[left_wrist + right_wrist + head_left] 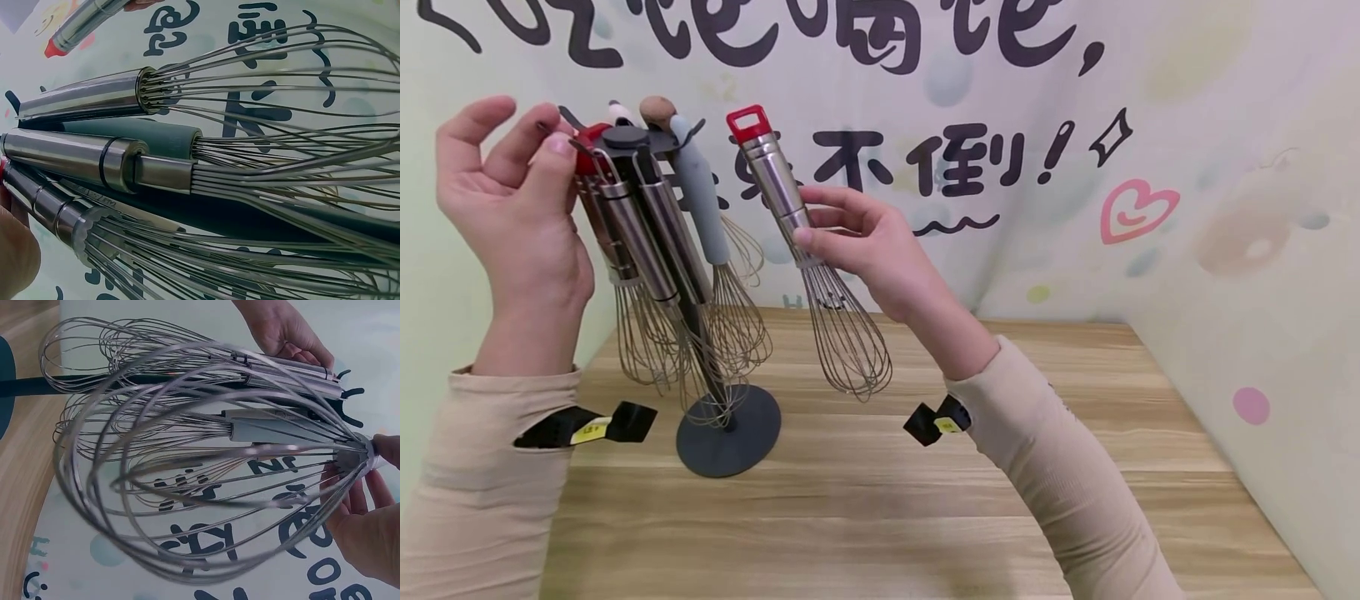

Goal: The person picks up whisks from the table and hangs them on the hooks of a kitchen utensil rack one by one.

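My right hand (pixel 868 242) pinches a balloon whisk (pixel 778 179) low on its steel handle. The whisk's red loop end points up and its wires (pixel 206 556) slant down to the right, apart from the stand. At the left, my left hand (pixel 523 183) pinches the red end of another steel whisk (pixel 47 197) at the top of a dark rotary stand (pixel 625 137). More whisks hang around the stand's post, among them a steel-handled one (pixel 87 94) and one with a pale blue handle (pixel 703 200). The left fingertips partly hide the red end.
The stand's round dark base (pixel 730 450) rests on a wood-grain table (pixel 880 483). Behind the table rises a pale wall (pixel 1210 100) with large dark lettering. A light wall also borders the table's right side.
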`<state>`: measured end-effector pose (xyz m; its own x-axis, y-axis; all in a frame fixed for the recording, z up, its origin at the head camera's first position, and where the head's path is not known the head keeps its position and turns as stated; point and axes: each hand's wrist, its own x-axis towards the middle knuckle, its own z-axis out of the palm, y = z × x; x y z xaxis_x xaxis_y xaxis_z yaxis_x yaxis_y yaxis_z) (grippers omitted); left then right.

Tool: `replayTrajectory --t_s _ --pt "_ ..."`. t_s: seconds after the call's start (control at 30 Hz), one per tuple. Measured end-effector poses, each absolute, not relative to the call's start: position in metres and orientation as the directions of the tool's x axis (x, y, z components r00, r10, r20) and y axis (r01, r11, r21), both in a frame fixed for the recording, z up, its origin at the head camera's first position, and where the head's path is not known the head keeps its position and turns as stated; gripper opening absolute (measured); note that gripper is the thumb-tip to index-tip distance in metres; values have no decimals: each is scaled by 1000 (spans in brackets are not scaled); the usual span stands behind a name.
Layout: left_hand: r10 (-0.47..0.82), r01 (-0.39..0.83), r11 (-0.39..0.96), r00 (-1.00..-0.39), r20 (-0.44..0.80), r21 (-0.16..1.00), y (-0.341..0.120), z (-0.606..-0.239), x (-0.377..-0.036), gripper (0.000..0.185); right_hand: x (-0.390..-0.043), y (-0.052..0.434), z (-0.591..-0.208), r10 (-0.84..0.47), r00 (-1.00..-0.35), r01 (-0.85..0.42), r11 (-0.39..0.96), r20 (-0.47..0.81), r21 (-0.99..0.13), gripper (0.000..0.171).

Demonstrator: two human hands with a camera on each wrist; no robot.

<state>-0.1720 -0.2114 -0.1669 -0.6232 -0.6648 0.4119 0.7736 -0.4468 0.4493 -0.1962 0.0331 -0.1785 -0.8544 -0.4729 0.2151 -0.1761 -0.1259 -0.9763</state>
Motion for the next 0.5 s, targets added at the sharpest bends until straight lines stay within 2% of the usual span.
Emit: replayTrajectory --t_s 0.5 --pt "-664 775 -450 -622 414 444 -211 -167 -172 32 -195 19 -176 -506 -835 -217 -59 217 -974 42"
